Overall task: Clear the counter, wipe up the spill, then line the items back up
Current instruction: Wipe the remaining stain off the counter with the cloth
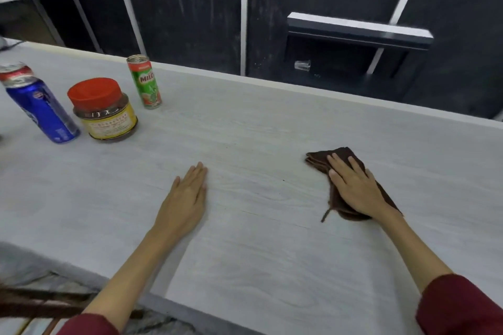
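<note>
Head view looks down on a pale wood-grain counter [245,128]. Nearest the person, the left hand [187,198] lies flat on the counter, palm down, fingers straight and close together, holding nothing. To the right of it and well apart, the right hand [353,187] presses flat on a folded brown cloth [340,156], fingers straight and slightly spread on top. The cloth's long axis runs diagonally, from its near end under the wrist to its far end pointing away and leftward; a loose strand trails off its near left edge. Farther back and well left of the cloth stand three items close together: a blue can [40,106], a red-lidded jar [104,109] with a yellow label, and behind the jar a green Milo can [145,81], all upright.
</note>
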`<state>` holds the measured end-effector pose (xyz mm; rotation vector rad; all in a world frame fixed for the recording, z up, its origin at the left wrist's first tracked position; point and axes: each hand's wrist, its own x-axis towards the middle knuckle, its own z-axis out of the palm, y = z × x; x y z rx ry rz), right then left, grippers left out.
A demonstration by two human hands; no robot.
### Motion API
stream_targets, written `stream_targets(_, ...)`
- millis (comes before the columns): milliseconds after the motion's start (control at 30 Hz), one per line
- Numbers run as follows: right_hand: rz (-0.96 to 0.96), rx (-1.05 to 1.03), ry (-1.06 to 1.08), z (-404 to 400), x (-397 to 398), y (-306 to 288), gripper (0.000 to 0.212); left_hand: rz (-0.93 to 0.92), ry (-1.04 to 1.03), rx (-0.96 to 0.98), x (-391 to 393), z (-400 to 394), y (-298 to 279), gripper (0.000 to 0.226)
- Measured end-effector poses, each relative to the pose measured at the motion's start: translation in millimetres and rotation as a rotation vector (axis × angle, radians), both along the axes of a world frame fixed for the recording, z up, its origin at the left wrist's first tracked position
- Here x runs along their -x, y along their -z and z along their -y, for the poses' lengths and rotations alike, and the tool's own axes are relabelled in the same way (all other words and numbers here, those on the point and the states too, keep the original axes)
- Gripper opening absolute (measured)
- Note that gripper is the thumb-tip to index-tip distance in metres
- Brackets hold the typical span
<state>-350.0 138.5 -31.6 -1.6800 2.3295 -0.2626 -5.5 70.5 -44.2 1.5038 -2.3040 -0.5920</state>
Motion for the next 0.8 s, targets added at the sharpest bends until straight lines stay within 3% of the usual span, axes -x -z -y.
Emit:
stream_targets(100, 0.034, -0.021, 0.026, 37.0, -17.6, -5.6, 0.049, -0.024, 0.035, -0.015, -0.8, -0.9, -2.1, 0.048)
stream_targets(267, 0.028, -0.029, -0.190, 79.2, -100.4, -6.2, 0.049, -0.044, 0.048, -0.015, -12.3, -7.5, -5.5, 0.048)
stream_targets(367, 0.043, -0.047, -0.381, 46.8, -137.8, -3.9, 0.048, -0.034, 0.052, -0.029, -24.3, -12.2, -5.5, 0.048)
stream_targets(467, 0.061, -0.058, -0.448, -5.5, -125.5, -2.9, 0.047, -0.035, 0.074, -0.035, -29.4, -20.4, -5.3, 0.048)
stream_targets(667, 0.053, -0.055, -0.139, -105.7, -34.1, -10.4, 0.044, -0.058, 0.152, -0.022, -10.2, -39.1, -6.4, 0.048)
stream_targets(800, 0.089, -0.031, 0.041, -156.9, -22.2, -3.6, 0.044, -0.062, 0.176, -0.031, -3.9, -52.9, -4.5, 0.048)
